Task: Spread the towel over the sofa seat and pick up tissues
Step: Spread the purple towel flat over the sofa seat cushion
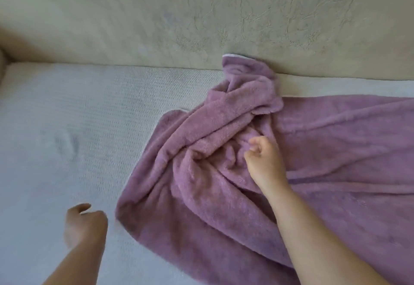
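Head view: right hand [264,161] pinched bunched towel [224,150]; left hand [86,224] loosely curled, empty, over sofa seat [67,116]. Risk: one-handed pull w/o flattening just drags folds.

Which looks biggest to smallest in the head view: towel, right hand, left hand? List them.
1. Purple towel, by far the largest.
2-3. Right hand and left hand look alike; the left is blurred and nearer the camera, so unranked.

No text, label, brand or number can be read anywhere in this view.
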Available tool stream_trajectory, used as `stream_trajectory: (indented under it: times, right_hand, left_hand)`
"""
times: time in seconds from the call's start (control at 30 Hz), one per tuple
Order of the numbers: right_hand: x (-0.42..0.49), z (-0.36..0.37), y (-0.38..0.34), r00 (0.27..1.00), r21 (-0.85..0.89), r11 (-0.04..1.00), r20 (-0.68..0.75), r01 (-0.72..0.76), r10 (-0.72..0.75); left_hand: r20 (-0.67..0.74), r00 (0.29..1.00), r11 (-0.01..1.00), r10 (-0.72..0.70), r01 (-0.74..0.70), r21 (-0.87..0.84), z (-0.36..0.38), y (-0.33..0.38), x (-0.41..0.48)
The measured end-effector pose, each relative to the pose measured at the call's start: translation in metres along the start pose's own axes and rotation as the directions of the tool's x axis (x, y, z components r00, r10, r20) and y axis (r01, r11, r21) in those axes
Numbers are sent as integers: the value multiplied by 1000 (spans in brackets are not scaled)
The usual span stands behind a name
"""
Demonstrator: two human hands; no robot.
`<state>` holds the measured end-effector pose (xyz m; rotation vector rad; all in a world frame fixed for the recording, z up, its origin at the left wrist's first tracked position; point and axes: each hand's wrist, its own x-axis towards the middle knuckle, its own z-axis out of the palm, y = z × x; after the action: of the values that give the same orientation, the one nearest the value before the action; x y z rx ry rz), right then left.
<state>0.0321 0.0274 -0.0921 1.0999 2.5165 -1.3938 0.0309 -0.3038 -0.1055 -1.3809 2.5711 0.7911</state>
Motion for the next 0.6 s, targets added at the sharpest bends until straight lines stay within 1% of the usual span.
stream_trajectory:
  times: [0.03,0.07,0.13,0.2,0.27,0.33,0.43,0.5,0.57,0.6]
  right_hand:
    - [-4,9,-8,999,-28,1000,31,10,-9]
    - [-6,18,-15,998,-42,999,64,27,-24]
    - [-12,34,-27,989,-63,995,127,81,-72]
    - [-17,49,-40,979,-94,985,156,144,-129]
    - [-21,61,-52,973,-117,974,151,193,-175]
    - [-20,77,-65,969,-115,967,119,228,-214]
    - [-16,101,-88,965,-109,960,81,257,-249]
    - [-9,117,-106,961,-126,953,76,274,-267]
    - [1,131,-122,968,-190,950,86,248,-235]
    - [8,138,-126,976,-244,946,90,216,-200]
  left_hand:
    - [22,999,1000,25,-25,3,2,-1,3]
    - [39,996,997,79,-79,1,6,4,7]
    - [89,972,976,215,-217,9,19,26,12]
    - [162,930,942,330,-334,-1,32,55,16]
    - [245,874,900,420,-435,9,45,83,20]
    - [335,824,868,458,-496,34,57,106,28]
    - [504,753,859,422,-510,43,70,120,33]
    - [608,667,820,430,-570,47,71,119,32]
    - [640,583,766,500,-643,-13,65,112,32]
    - [631,557,752,540,-656,-64,58,107,36]
